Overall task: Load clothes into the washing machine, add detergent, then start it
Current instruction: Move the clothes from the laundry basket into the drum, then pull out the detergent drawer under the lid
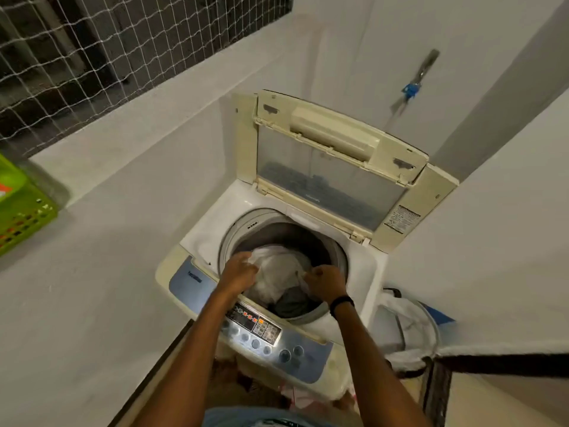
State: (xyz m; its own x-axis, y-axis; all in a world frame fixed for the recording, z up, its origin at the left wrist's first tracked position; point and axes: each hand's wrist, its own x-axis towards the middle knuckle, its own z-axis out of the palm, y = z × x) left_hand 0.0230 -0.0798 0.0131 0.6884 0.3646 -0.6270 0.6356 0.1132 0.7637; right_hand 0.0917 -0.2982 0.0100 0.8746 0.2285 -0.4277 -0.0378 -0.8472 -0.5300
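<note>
White cloth bunched in the open top-loading washing machine's drum is gripped at its left edge by the left hand and pinched at its right by the right hand. Grey garment lies beneath it, mostly hidden; the drum's depth is dark.

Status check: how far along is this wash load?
Done: the lid is up and a dark garment lies in the drum. In hand: the left hand and right hand grip a white cloth at the drum's mouth. Left: adding detergent, then starting at the control panel.
</note>
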